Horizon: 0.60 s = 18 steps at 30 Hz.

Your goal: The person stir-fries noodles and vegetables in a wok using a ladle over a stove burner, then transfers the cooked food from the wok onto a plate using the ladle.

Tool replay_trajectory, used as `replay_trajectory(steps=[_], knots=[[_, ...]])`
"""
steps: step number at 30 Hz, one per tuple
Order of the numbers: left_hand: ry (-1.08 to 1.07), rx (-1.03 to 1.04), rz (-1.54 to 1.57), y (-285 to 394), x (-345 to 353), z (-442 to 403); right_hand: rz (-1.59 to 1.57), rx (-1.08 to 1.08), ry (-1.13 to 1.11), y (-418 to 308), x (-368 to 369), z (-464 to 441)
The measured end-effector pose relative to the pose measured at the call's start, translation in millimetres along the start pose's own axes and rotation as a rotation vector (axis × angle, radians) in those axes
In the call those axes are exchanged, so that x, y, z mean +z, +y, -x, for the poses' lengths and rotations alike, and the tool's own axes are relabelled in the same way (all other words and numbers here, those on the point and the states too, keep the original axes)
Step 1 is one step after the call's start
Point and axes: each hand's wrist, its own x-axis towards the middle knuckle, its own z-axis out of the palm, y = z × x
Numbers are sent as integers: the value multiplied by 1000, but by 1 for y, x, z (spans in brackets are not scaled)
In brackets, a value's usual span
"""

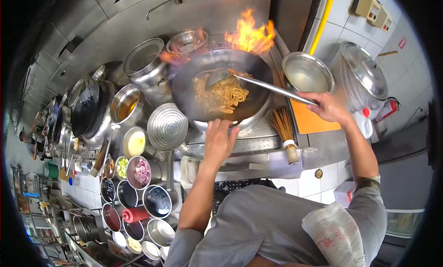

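Note:
A dark wok [189, 98] sits on the burner with brown noodles [230, 95] in it, steam rising and tall flames behind its far rim. My left hand [219, 140] is closed on the wok's near edge; the exact grip is partly hidden under the fingers. In my right hand [330, 107] is the long metal handle of a ladle [277, 87], held from the right side. The ladle's head rests among the noodles, partly blurred by steam.
A perforated strainer [167, 127] lies left of the wok. Right of it are a bamboo brush [282, 124], a metal bowl [308, 73] and an orange board [314, 119]. Several ingredient containers [139, 171] stand at lower left. Flames [251, 33] burn at the back.

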Motion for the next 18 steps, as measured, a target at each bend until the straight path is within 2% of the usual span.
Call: replay_trajectory(steps=[2, 5, 6, 9, 10, 13, 14, 17, 18], knots=[[28, -37, 9, 11, -9, 4, -192, 98, -65, 18, -20, 6], [195, 27, -16, 29, -9, -1, -125, 334, -223, -4, -38, 2], [180, -6, 32, 24, -1, -1, -30, 23, -121, 28, -21, -8], [169, 8, -2, -9, 35, 33, 129, -79, 73, 18, 8, -25], [105, -9, -34, -14, 40, 54, 313, -85, 136, -13, 7, -15], [75, 29, 109, 4, 21, 96, 322, -3, 77, -23, -11, 6], [129, 66, 74, 10, 15, 93, 252, -149, 120, 2, -12, 7], [222, 53, 56, 28, -22, 21, -195, 26, -79, 4, -30, 6], [237, 67, 72, 23, -17, 6, -69, 157, -159, -9, -38, 1]])
